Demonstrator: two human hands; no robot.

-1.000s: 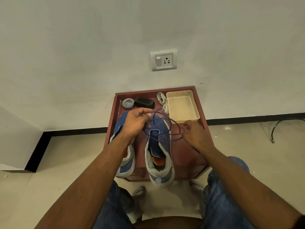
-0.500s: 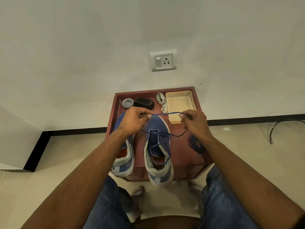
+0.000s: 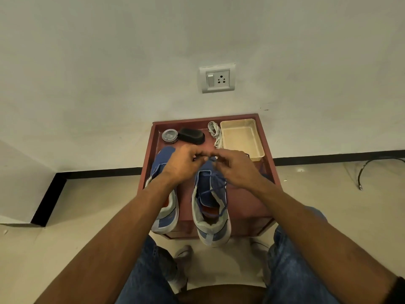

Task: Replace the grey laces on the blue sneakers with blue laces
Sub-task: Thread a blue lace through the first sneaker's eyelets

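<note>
Blue lace [image 3: 212,187]: threaded loosely through the right sneaker [image 3: 210,202], slack strands crossing its tongue and trailing down toward the heel opening; its upper part runs up between the two hands.
Left hand [image 3: 180,165]: hovers above the right sneaker's toe, fingers curled, apparently pinching the lace near its end.
Right hand [image 3: 235,170]: just beside the left, fingertips nearly touching it, fingers curled around the same lace; the exact pinch point is too blurred to tell.
Step in hand: probably evening out or crossing the lace ends at the toe eyelets.
Risk, slip: the lace is thin and slack, so a light pinch could let an end pull back out of an eyelet.
Risk, uneven ends: tugging one side harder would leave one end short for tying.
Risk, shoe shifting: both heels overhang the desk [image 3: 266,189] edge, so a hard pull toward the person could drag a sneaker off.
Count, sneakers: two, the left sneaker [image 3: 163,194] partly under the left forearm, its lacing not visible.
Count, grey laces [image 3: 215,133]: one bundle, beside the tray.
Count, cream tray [image 3: 241,137]: one.
Count, round tin [image 3: 169,136]: one.
Count, black brush [image 3: 191,136]: one.
</note>
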